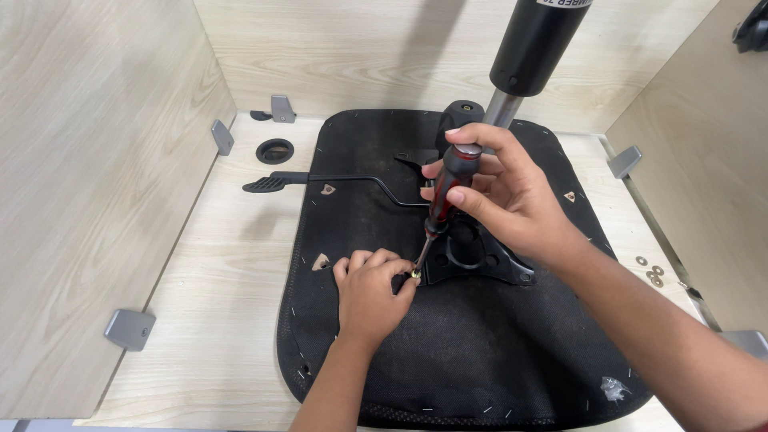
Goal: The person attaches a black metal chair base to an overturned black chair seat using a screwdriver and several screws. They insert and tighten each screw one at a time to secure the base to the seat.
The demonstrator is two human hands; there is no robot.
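On seat underside (480,352): right hand (504,192) clenches screwdriver (444,204); left hand (370,292) pinches screw (416,275)

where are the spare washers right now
In the head view, the washers lie on the wooden tabletop at the far right, just past the edge of the black seat, beyond the right hand.

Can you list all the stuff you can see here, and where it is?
seat underside: 1, black fabric, flat on the table
metal plate: 1, black, on the seat's middle
lever: 1, black, reaching left from the plate
gas cylinder: 1, black with silver rod, top centre
screw: 1, brass-coloured, at the screwdriver tip
washers: 3, silver, right edge
brackets: several, grey, along the walls
table: 1, light wood
screwdriver: 1, red and black, in the right hand
left hand: steadies the screw
right hand: grips the handle
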